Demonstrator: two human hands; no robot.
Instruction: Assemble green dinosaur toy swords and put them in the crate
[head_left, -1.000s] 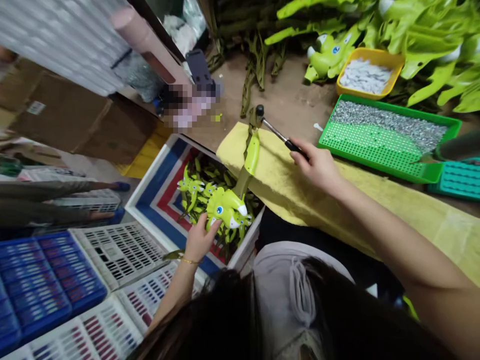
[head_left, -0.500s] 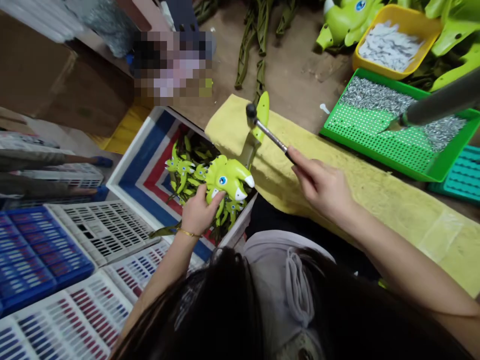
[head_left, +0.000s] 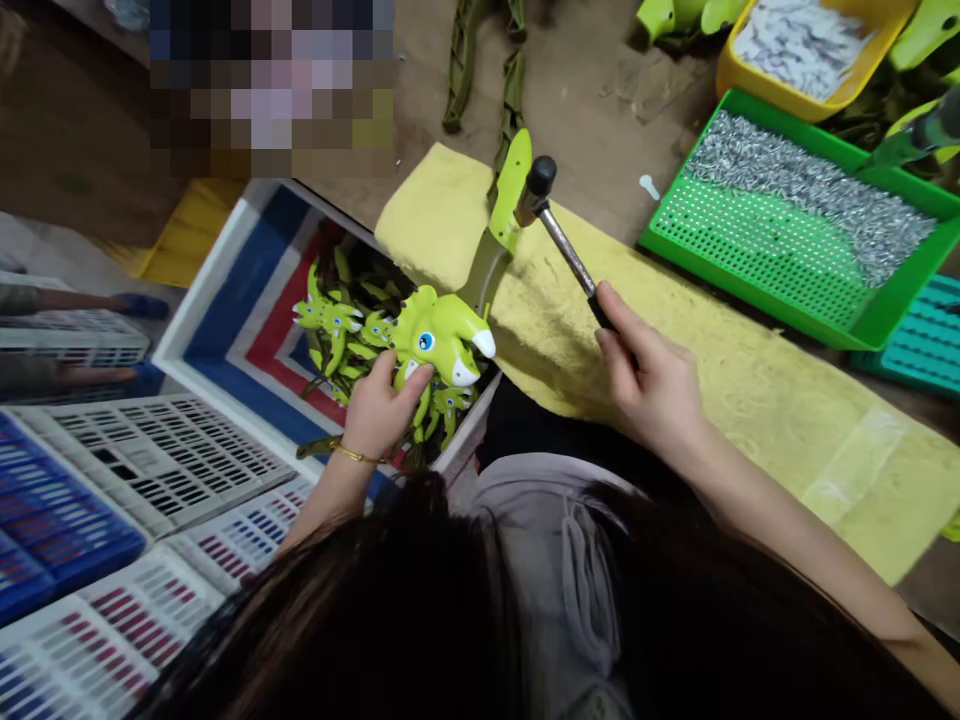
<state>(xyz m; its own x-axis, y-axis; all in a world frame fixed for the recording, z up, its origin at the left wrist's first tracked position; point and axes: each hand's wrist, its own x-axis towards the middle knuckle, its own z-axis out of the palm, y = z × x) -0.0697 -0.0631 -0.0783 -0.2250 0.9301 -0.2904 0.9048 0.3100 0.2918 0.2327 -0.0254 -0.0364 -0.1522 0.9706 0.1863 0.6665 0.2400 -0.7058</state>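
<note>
We log a work floor of bare, dusty tan board or concrete [head_left: 570, 90], dimly and evenly lit, with soft shadows. Lower left, white slotted plastic crates [head_left: 157, 460] lie beside a blue crate [head_left: 45, 520], close together. Above them sits a yellow mat or board [head_left: 180, 235]. At the top left, we note a dark brown carton [head_left: 67, 110], partly in shadow, next to a pixelated patch [head_left: 270, 85] we cannot read.

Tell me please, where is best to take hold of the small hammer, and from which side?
Grip the small hammer by its dark handle end, coming from the near right side, as the right hand does. The thin metal shaft slants away from there, and the dark head sits at the far end.
</note>
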